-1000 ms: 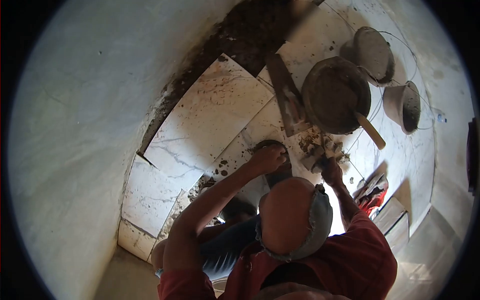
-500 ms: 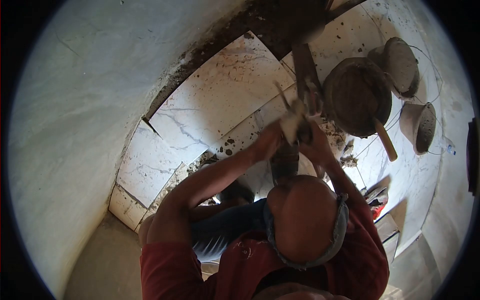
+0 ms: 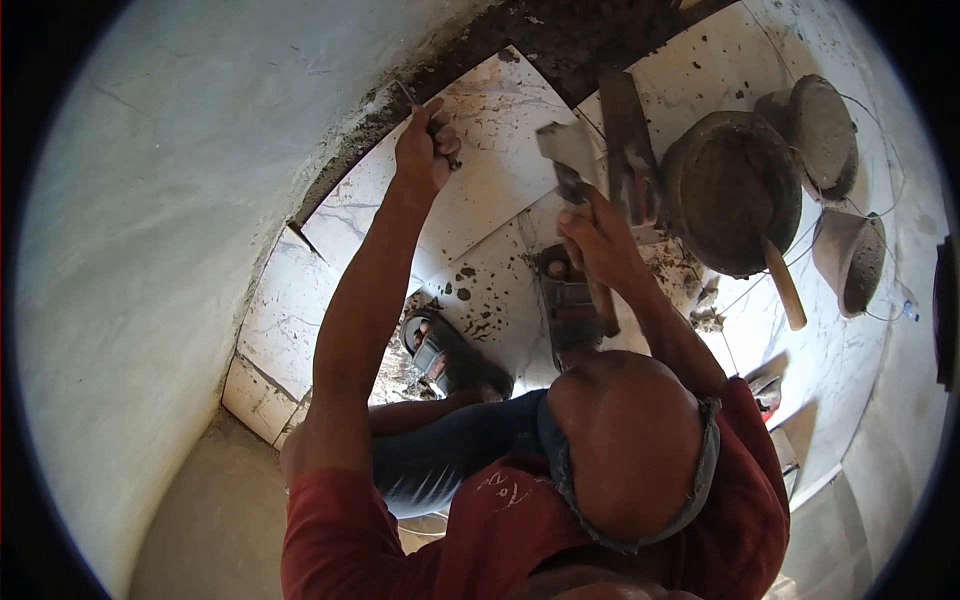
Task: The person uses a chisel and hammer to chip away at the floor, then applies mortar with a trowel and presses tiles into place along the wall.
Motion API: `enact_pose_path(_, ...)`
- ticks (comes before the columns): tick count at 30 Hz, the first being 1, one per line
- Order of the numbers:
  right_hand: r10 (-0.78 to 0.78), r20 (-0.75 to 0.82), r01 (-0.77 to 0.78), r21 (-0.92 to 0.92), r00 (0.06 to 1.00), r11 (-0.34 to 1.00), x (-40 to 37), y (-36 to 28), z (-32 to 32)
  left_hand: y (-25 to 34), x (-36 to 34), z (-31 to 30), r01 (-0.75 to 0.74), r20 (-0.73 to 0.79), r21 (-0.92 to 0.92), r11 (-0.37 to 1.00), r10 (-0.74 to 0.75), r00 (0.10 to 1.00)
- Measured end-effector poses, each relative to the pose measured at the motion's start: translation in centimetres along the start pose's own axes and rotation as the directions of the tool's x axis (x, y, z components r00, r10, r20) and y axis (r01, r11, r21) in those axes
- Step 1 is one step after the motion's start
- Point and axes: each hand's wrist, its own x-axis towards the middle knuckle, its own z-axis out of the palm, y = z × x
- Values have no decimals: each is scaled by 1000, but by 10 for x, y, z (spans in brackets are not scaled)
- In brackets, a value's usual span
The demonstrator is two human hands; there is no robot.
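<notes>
My left hand (image 3: pixel 425 150) is closed around a thin, dark metal rod (image 3: pixel 407 92) that juts out above and below the fist, over the large marbled tile (image 3: pixel 475 190) near the wall. My right hand (image 3: pixel 603 245) grips a flat-bladed tool (image 3: pixel 566 148) with a pale, broad blade pointing up and away. Its wooden handle (image 3: pixel 604 308) comes out below the palm. The two hands are apart. Beneath the right hand is my sandalled right foot (image 3: pixel 565 292); my left sandal (image 3: pixel 440 352) rests on the mortar-spattered floor.
Right of the hands stands a dark mortar pan (image 3: pixel 733 190) with a wooden handle (image 3: pixel 783 285) leaning out. Beyond it lie a tipped bucket (image 3: pixel 825 138) and another bucket (image 3: pixel 850 260). A dark board (image 3: pixel 625 140) lies beside the pan. The plastered wall (image 3: pixel 200 180) rises at left.
My hands, close together before, have separated. The left has moved up and left with the rod; the right has come slightly down, its blade now showing clearly.
</notes>
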Motion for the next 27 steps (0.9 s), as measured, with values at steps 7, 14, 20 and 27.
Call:
enact_pose_path(7,-129,57,137,-182,990,974,-43,-44,-40,-9,12,2,-22,-6,-104,994,22,1000)
enact_pose_path(14,-405,442,599,-614,800,513,-24,-87,-39,0,9,-14,-31,-18,53,998,32,999)
enact_pose_path(20,-109,771,771,-635,628,-52,19,-93,-6,5,10,-14,0,-2,43,999,1,1000)
enact_pose_path(27,118,852,859,-512,509,-13,41,-74,40,14,11,-30,49,105,27,998,-51,993)
